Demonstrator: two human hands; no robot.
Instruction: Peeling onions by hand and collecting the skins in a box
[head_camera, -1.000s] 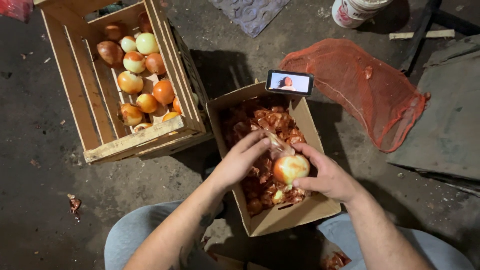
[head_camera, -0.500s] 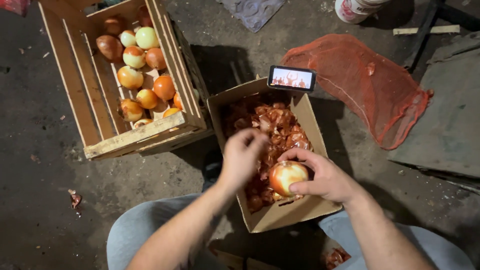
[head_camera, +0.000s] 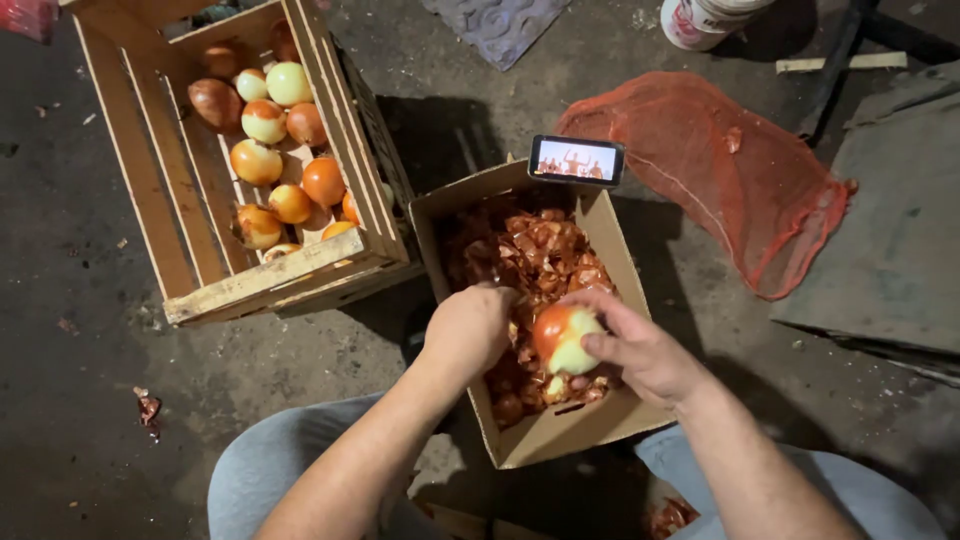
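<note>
Far left, a wooden crate (head_camera: 255, 275) holds peeled onions (head_camera: 270, 150). Right of it, the left hand (head_camera: 468, 330) hangs curled over a cardboard box (head_camera: 560, 435) of skins (head_camera: 535, 250) — whether it grips anything I cannot tell. Just beside it, the right hand (head_camera: 640, 350) clasps a half-peeled onion (head_camera: 562, 337) above the box. A phone (head_camera: 576, 160) rests on the far rim; a red net sack (head_camera: 720, 170) lies right.

Dim overhead light, hard shadows (corners darkest), focus sharp.
</note>
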